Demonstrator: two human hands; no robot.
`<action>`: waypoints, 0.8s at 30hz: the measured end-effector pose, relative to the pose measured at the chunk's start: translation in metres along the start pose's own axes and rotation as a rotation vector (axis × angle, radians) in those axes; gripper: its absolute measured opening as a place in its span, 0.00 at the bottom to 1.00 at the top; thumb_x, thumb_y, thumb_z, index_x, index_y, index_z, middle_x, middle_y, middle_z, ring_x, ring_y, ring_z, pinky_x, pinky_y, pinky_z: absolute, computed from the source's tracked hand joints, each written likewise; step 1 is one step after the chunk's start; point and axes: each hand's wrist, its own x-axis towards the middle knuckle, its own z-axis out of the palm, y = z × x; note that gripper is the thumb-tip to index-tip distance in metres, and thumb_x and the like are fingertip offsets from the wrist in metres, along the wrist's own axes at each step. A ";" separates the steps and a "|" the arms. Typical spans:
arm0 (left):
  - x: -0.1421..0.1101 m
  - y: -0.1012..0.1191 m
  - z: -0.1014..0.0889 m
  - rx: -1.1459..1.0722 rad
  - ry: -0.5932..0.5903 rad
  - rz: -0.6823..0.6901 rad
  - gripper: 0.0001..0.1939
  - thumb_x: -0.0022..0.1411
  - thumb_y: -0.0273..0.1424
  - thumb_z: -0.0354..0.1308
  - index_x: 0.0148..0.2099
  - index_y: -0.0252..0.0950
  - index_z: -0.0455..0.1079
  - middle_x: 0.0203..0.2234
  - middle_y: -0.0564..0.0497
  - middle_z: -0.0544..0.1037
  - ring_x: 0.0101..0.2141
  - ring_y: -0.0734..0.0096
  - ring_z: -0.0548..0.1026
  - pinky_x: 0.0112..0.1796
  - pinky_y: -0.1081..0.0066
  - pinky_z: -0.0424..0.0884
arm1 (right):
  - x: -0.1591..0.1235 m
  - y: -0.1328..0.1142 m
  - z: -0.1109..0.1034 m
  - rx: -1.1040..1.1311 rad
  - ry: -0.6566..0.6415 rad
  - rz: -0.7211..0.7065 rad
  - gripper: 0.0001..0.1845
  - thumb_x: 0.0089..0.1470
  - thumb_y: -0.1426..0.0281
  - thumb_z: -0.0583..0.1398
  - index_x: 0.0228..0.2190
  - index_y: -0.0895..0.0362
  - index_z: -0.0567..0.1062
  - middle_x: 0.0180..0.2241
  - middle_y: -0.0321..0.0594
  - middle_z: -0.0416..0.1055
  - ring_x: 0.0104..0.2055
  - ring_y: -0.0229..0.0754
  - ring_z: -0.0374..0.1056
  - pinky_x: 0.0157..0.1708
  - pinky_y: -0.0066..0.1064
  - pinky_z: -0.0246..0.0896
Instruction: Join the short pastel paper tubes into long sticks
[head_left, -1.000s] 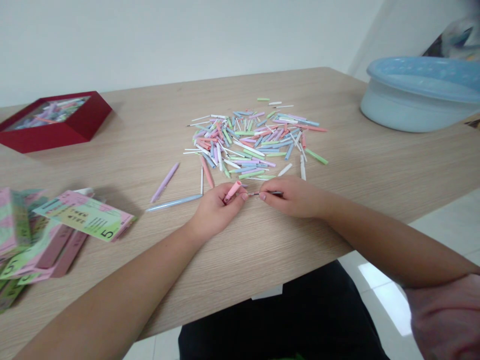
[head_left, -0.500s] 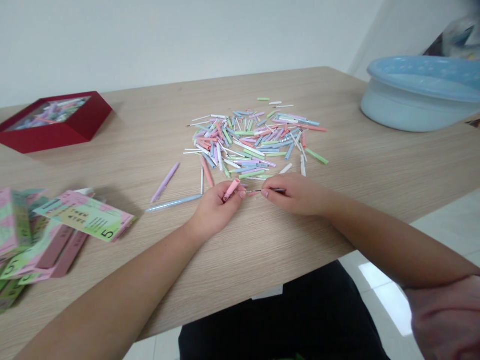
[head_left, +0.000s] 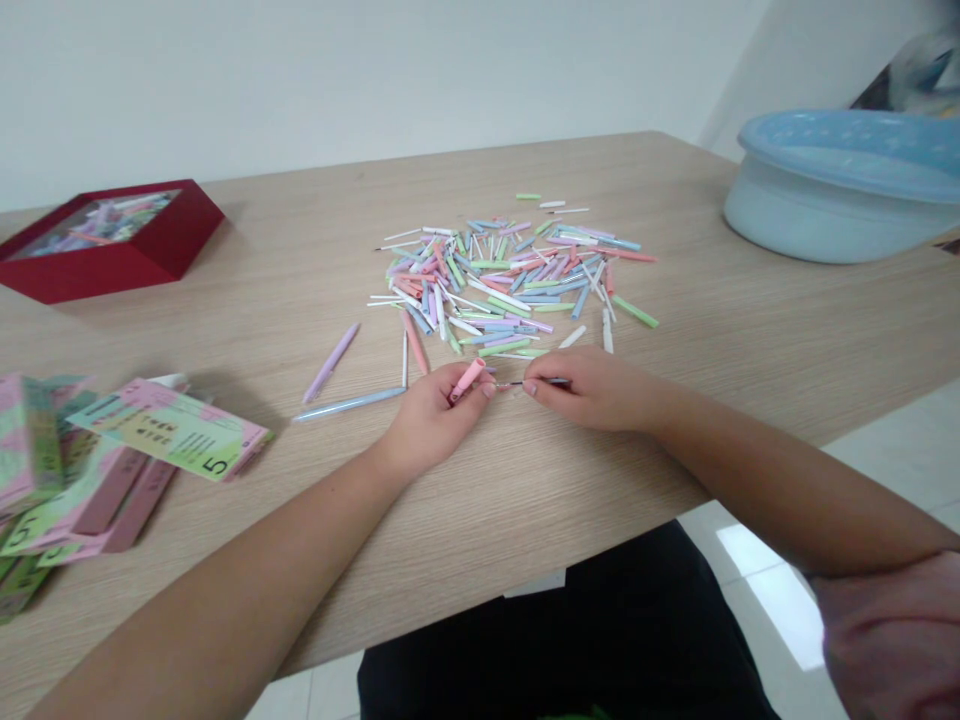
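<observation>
My left hand [head_left: 427, 422] is closed around a pink pen cap [head_left: 469, 376], which stands up at a tilt with its open end on top. My right hand [head_left: 600, 390] pinches a thin dark pen refill [head_left: 558, 380] held level. Its front end reaches across the small gap to my left fingertips, where a slim pinkish clear piece meets it; how the two join is too small to tell. Just beyond both hands lies a loose pile of pastel pen parts [head_left: 510, 310], with caps, barrels and white refills mixed.
A lilac pen [head_left: 330, 362] and a blue barrel [head_left: 349, 404] lie left of my hands. Pink-green printed boxes [head_left: 176, 425] are heaped at the left. Behind them is a red box [head_left: 176, 235] full of pen parts. A light blue basin [head_left: 817, 215] stands at the right.
Both hands stay almost in place, still holding the pink cap and the refill. The pink cap has shifted very slightly to the right; the view has moved a little.
</observation>
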 end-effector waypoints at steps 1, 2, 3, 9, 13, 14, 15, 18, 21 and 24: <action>0.000 0.000 0.000 -0.003 -0.003 -0.002 0.18 0.68 0.45 0.58 0.43 0.35 0.77 0.30 0.52 0.77 0.30 0.70 0.70 0.31 0.72 0.67 | 0.000 0.000 0.000 -0.002 -0.002 0.001 0.15 0.70 0.63 0.55 0.38 0.56 0.79 0.34 0.40 0.78 0.35 0.42 0.69 0.36 0.33 0.55; -0.001 0.001 0.000 -0.008 -0.006 -0.004 0.17 0.68 0.45 0.59 0.43 0.35 0.77 0.30 0.52 0.77 0.30 0.70 0.71 0.32 0.72 0.67 | 0.000 0.001 0.001 -0.006 -0.003 0.001 0.15 0.70 0.63 0.55 0.37 0.56 0.79 0.34 0.40 0.78 0.35 0.42 0.69 0.36 0.33 0.55; -0.001 0.002 0.000 -0.012 -0.008 -0.005 0.17 0.68 0.45 0.59 0.43 0.35 0.77 0.30 0.52 0.77 0.31 0.70 0.71 0.32 0.72 0.67 | 0.000 0.001 0.001 -0.013 -0.003 0.001 0.15 0.70 0.63 0.54 0.37 0.55 0.79 0.34 0.40 0.78 0.35 0.42 0.70 0.37 0.33 0.56; -0.003 0.006 0.001 0.012 -0.026 0.000 0.17 0.67 0.45 0.59 0.40 0.35 0.76 0.24 0.56 0.70 0.26 0.74 0.64 0.29 0.73 0.62 | 0.002 -0.001 0.003 -0.017 -0.005 -0.035 0.15 0.70 0.64 0.55 0.40 0.56 0.80 0.40 0.44 0.80 0.42 0.46 0.73 0.42 0.36 0.60; -0.003 0.006 0.001 0.019 -0.012 0.009 0.17 0.67 0.45 0.60 0.40 0.36 0.77 0.25 0.56 0.72 0.26 0.73 0.65 0.29 0.72 0.63 | 0.002 -0.002 0.006 0.026 -0.017 -0.082 0.14 0.71 0.65 0.54 0.44 0.56 0.80 0.42 0.45 0.79 0.45 0.47 0.73 0.47 0.39 0.63; -0.003 0.007 0.001 0.022 -0.008 0.010 0.16 0.67 0.45 0.60 0.41 0.36 0.78 0.25 0.55 0.72 0.26 0.73 0.65 0.30 0.72 0.64 | 0.002 -0.002 0.007 0.036 -0.013 -0.087 0.14 0.71 0.66 0.54 0.45 0.56 0.80 0.42 0.45 0.79 0.45 0.47 0.73 0.48 0.39 0.64; -0.003 0.007 0.001 0.026 -0.006 0.013 0.16 0.67 0.45 0.60 0.41 0.36 0.78 0.26 0.55 0.73 0.26 0.73 0.66 0.30 0.72 0.64 | 0.002 -0.003 0.008 0.045 -0.011 -0.091 0.14 0.71 0.66 0.54 0.45 0.56 0.79 0.42 0.45 0.79 0.45 0.47 0.73 0.48 0.39 0.64; -0.004 0.007 0.002 0.020 0.001 0.026 0.17 0.68 0.44 0.59 0.40 0.36 0.78 0.27 0.54 0.75 0.27 0.73 0.67 0.31 0.72 0.66 | 0.004 -0.004 0.013 0.085 0.018 -0.102 0.14 0.71 0.67 0.55 0.47 0.55 0.79 0.46 0.45 0.80 0.48 0.47 0.73 0.51 0.40 0.65; -0.004 0.008 0.002 0.002 -0.022 0.048 0.17 0.68 0.44 0.59 0.39 0.35 0.77 0.28 0.53 0.76 0.29 0.72 0.69 0.32 0.72 0.67 | 0.006 -0.007 0.019 0.119 0.034 -0.118 0.14 0.72 0.65 0.55 0.51 0.54 0.78 0.51 0.44 0.79 0.52 0.46 0.74 0.53 0.39 0.64; -0.004 0.007 0.002 -0.011 -0.051 0.056 0.17 0.68 0.44 0.59 0.39 0.35 0.78 0.29 0.52 0.77 0.30 0.71 0.71 0.33 0.72 0.68 | 0.009 -0.007 0.022 0.086 0.025 -0.115 0.15 0.73 0.63 0.54 0.49 0.54 0.78 0.50 0.42 0.80 0.51 0.46 0.74 0.51 0.38 0.64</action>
